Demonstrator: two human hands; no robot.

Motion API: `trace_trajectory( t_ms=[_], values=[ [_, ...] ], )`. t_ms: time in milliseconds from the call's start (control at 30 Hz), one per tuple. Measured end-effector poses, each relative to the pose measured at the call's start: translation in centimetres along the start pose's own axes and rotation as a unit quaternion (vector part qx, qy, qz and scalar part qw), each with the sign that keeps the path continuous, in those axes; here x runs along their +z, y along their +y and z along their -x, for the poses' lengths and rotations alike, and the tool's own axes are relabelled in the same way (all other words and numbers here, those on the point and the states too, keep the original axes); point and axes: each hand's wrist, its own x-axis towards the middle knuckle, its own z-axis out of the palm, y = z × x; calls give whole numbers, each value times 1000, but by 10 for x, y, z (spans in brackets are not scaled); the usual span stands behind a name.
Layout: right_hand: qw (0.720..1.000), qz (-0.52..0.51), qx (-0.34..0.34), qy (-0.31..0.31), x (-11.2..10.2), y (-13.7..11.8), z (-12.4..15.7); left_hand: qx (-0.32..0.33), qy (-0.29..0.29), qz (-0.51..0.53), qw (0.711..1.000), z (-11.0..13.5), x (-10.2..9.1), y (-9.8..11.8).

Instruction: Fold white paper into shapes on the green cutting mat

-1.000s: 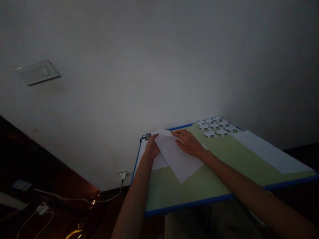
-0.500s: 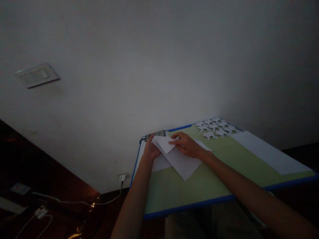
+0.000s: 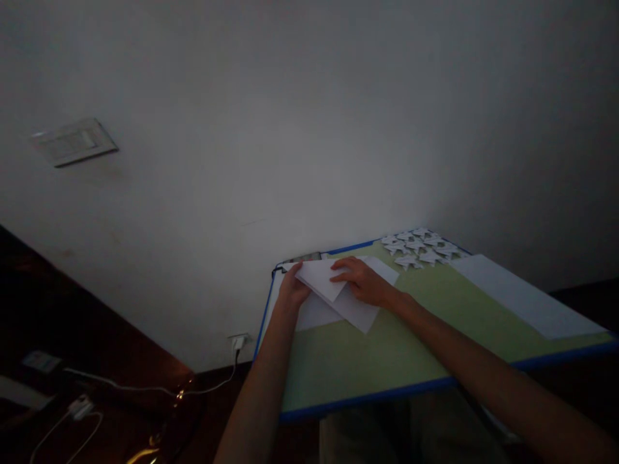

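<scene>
A white sheet of paper (image 3: 319,277), partly folded over into a pointed flap, is between my hands above the table's far left part. My left hand (image 3: 293,287) is closed on its left edge, the thumb on top and the other fingers hidden beneath. My right hand (image 3: 360,280) lies on the flap with fingers bent, holding it from the right. Under the folded sheet lies more white paper (image 3: 312,314) on the green tabletop. Several small folded white paper figures (image 3: 420,248) lie in rows at the far right corner.
The green table (image 3: 367,367) has a blue edge and stands against a grey wall (image 3: 300,142). White paper (image 3: 522,296) lies along its right side. A dark flat device (image 3: 309,256) is at the far left corner. A plugged-in charger (image 3: 238,342) is left of the table.
The flap has been brought further over the sheet and looks larger. The sheet's near corner has drawn back from me. My hands have hardly moved.
</scene>
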Motion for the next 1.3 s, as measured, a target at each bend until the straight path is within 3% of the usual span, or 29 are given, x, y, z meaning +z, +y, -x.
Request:
trace_trajectory(
  t_ms=[267,400,567,800,1067,1200,1300],
  values=[
    [999,36,-11,17,-2,-31,-5,32,15,24,999,6,10,-1],
    [994,101,-9,-26,10,-42,-8,51,6,23,998,5,11,-3],
    [982,176,47,-58,19,-42,-7,46,-2,10,999,3,11,-4],
    [981,166,98,19,6,-26,-11,137,20,-65,988,7,15,-7],
    [981,38,119,149,-13,-22,-14,284,-115,-218,927,21,29,-9],
    [967,-109,160,163,-40,-35,-32,345,-216,-303,862,39,40,12],
    [950,-204,172,161,-75,-43,-59,374,-218,-347,832,52,64,39]
  ],
)
